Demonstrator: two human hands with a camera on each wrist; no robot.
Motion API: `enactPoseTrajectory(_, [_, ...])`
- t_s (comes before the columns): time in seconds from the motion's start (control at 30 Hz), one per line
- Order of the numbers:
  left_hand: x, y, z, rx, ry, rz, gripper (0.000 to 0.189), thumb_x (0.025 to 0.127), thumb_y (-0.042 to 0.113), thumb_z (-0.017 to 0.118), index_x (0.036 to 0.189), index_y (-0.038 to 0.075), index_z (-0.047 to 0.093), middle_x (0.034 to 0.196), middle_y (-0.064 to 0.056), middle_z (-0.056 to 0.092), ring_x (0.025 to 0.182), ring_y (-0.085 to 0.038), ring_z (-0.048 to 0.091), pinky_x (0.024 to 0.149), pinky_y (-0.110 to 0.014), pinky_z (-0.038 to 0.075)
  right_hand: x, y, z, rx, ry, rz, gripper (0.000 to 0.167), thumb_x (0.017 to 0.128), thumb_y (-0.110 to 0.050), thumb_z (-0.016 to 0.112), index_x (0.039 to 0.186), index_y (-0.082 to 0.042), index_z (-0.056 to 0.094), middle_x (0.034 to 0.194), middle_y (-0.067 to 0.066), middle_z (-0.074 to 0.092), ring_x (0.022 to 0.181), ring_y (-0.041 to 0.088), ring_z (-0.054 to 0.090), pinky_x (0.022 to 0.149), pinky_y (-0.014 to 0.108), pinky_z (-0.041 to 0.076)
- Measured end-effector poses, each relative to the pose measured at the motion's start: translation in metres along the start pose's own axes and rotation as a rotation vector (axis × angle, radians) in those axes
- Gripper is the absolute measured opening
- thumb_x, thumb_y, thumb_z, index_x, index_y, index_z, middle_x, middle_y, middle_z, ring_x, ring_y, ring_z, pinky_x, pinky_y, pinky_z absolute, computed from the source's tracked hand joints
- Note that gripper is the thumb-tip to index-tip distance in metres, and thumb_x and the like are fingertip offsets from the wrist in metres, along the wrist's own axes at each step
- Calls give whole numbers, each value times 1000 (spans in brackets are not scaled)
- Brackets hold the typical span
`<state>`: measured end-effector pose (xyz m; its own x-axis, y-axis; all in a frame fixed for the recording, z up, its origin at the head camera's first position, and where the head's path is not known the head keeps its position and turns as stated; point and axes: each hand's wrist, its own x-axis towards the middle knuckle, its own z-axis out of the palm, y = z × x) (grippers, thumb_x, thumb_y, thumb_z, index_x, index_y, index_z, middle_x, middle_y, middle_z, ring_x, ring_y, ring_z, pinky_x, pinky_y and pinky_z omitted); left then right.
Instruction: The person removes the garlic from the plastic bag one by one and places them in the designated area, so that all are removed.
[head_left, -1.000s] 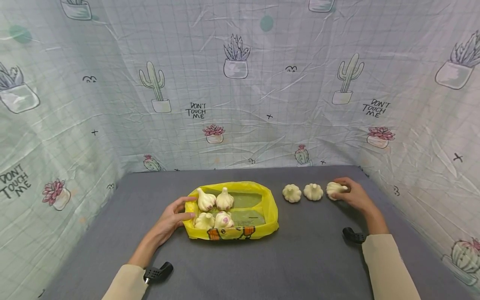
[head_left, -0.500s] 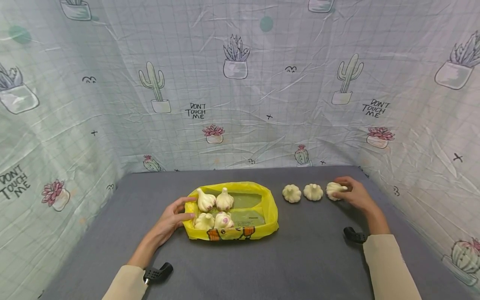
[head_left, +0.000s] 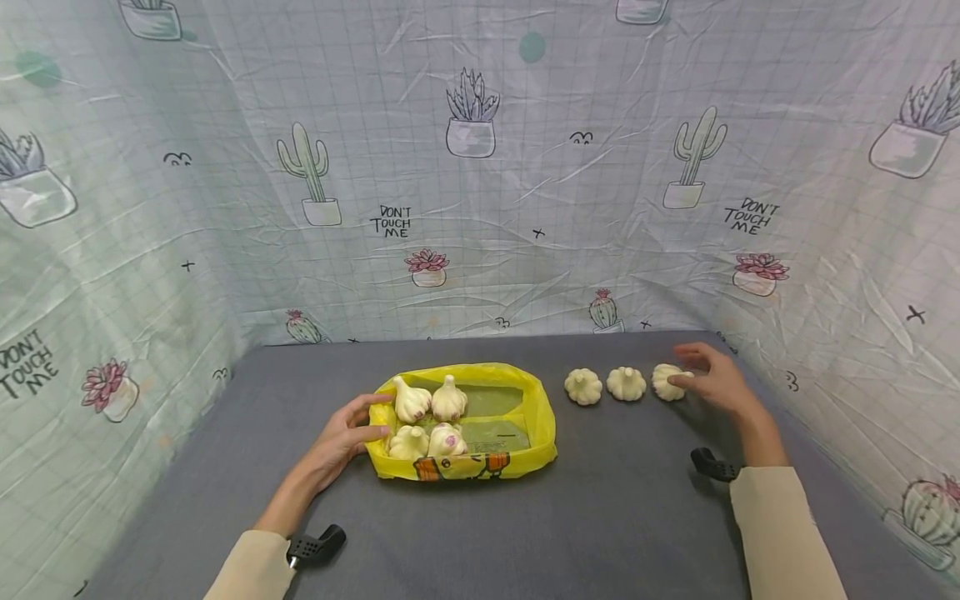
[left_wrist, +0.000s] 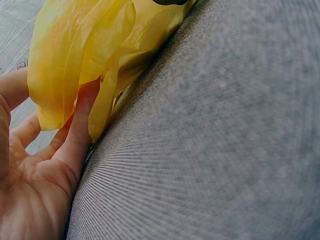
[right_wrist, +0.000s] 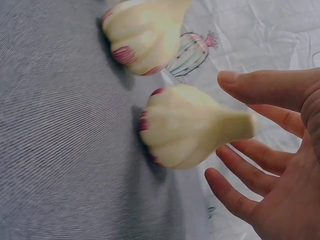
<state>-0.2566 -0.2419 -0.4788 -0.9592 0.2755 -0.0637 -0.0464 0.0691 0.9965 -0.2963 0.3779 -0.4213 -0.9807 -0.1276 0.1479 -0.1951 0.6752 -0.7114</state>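
Note:
A low yellow plastic bag [head_left: 542, 417], its sides standing up like a tray, sits mid-table with several garlic bulbs [head_left: 449, 400] in its left half. My left hand [head_left: 345, 435] holds its left end; in the left wrist view the fingers [left_wrist: 80, 125] lie against the crinkled plastic. To the right, three garlic bulbs stand in a row: a near one [head_left: 583, 387], a middle one [head_left: 626, 383] and a right-hand one [head_left: 666, 382]. My right hand [head_left: 716, 382] is spread beside the right-hand bulb, thumb and fingers apart around its stem [right_wrist: 235, 125].
The grey cloth-covered table [head_left: 600, 525] extends in front of the bag and between the arms. A patterned curtain [head_left: 525, 275] with cactus prints encloses the back and both sides. Each wrist carries a black camera mount [head_left: 318, 546].
My right hand has let go of the right-hand garlic bulb, its fingers spreading and drawing back to the right. That bulb now stands upright on the table. The left hand has stayed still.

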Motion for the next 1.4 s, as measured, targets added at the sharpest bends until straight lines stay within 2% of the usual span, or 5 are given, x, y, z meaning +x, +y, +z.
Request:
enactPoseTrajectory(0.4, [-1,-1,0,-6,0,-8,62,97,10,69,153,7,42,156,-25,40,118,-23,62,89,-38,61,-1,-36,-9,-68,29,13,65,97,-27,74,149,1,46,152,36,44,141,55,40,101,70,44])
enactPoseTrajectory(0.6, [-1,-1,-1,-10,0,-8,62,97,11,70,153,7,42,156,-25,39,118,-23,62,89,-38,61,-1,-54,-9,-57,31,-30,63,98,-29,72,150,-2,48,152,32,46,141,53,41,104,67,44])
enactPoseTrajectory(0.87, [-1,0,-1,-7,4,-7,62,97,11,70,153,8,43,157,-24,38,118,-22,62,89,-37,61,-2,-77,-5,-38,28,-82,59,99,-26,71,149,-3,48,152,27,47,142,50,42,111,66,39])
enactPoseTrajectory(1.13, [-3,4,0,-3,-4,0,61,98,11,67,154,8,42,162,-21,34,120,-20,60,90,-37,60,-2,-96,4,-29,20,-135,57,100,-27,71,149,-7,50,152,23,49,141,45,44,111,63,42])
enactPoseTrajectory(1.4, [-2,4,0,-11,-4,1,62,98,11,68,154,8,42,162,-21,35,119,-19,61,89,-37,60,1,-107,13,-24,16,-174,53,100,-22,70,147,-7,52,149,21,52,139,42,47,109,60,46])
